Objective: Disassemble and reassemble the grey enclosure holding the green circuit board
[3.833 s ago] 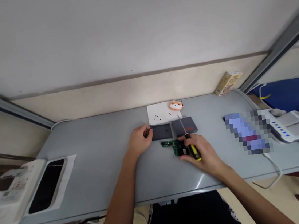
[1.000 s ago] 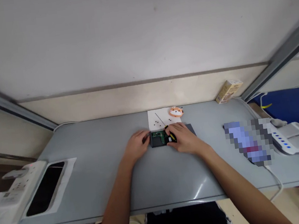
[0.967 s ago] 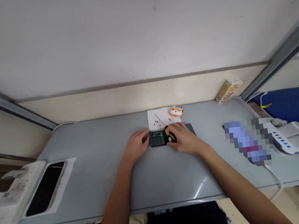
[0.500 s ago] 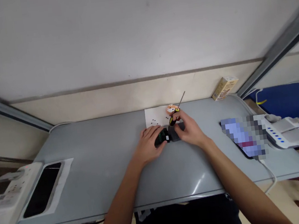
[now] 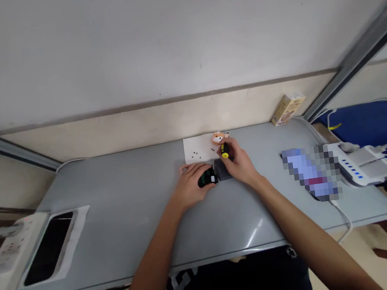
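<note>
My left hand (image 5: 192,186) is closed around a small black device (image 5: 208,177) with a green circuit board showing; its fingers cover the far and left sides. A screwdriver with a black and yellow handle (image 5: 224,151) is held in my right hand (image 5: 241,163), the handle end toward me and the shaft hidden. Beside the device, partly under my right hand, lies a flat dark grey piece (image 5: 222,169). Just beyond my hands, several tiny dark screws (image 5: 195,153) rest on a white sheet of paper (image 5: 200,141), near an orange and white animal-face item (image 5: 218,137).
On the right are a phone (image 5: 309,175) with a blurred-out screen, a charging station (image 5: 353,166) with cables, and a small box (image 5: 286,109) by the wall. At left, another phone (image 5: 50,248) lies on white paper beside a power strip (image 5: 18,249).
The screwdriver has turned in my right hand: its shaft pointed up and away before, and now the handle end faces me. My left hand still holds the device. The view has shifted slightly.
</note>
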Demonstrator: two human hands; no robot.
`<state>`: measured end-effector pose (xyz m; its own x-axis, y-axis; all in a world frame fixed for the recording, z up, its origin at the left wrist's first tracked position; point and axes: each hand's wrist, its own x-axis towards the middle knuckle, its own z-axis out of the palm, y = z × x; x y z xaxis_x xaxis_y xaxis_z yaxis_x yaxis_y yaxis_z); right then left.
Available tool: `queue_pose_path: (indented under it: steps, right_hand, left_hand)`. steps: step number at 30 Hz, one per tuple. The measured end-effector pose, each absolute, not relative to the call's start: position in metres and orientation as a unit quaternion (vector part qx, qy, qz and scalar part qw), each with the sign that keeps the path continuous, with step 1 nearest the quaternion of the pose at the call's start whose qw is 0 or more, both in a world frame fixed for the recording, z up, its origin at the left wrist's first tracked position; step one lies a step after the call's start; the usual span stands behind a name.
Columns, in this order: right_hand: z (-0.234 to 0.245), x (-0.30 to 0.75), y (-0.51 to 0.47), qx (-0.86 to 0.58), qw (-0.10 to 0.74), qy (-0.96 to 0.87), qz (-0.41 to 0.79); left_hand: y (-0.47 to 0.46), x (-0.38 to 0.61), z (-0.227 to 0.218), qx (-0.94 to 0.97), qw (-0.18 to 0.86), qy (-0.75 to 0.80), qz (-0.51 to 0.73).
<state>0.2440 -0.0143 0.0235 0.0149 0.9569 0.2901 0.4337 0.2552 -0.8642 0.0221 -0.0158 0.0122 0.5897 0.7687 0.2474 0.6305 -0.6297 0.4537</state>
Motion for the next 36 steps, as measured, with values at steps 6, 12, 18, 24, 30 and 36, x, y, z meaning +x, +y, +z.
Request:
queue_pose_path:
  steps: [6, 12, 18, 24, 30, 36]
  right_hand:
    - [0.025, 0.241, -0.015, -0.531, 0.521, -0.574, 0.341]
    - [0.032, 0.236, -0.017, -0.443, 0.568, -0.527, 0.451]
    - [0.032, 0.237, -0.016, -0.431, 0.592, -0.472, 0.490]
    - [0.032, 0.244, -0.010, -0.461, 0.605, -0.443, 0.474]
    - [0.037, 0.247, -0.008, -0.515, 0.610, -0.417, 0.435]
    - [0.032, 0.242, -0.006, -0.534, 0.632, -0.394, 0.400]
  left_hand:
    - [-0.017, 0.021, 0.013, 0.872, 0.172, 0.404, 0.216]
    - [-0.016, 0.018, 0.015, 0.867, 0.185, 0.407, 0.218]
    - [-0.015, 0.019, 0.014, 0.868, 0.182, 0.401, 0.230]
    - [-0.014, 0.019, 0.010, 0.868, 0.176, 0.406, 0.225]
    - [-0.014, 0.020, 0.007, 0.870, 0.173, 0.401, 0.228]
    - [-0.013, 0.026, 0.007, 0.870, 0.170, 0.405, 0.225]
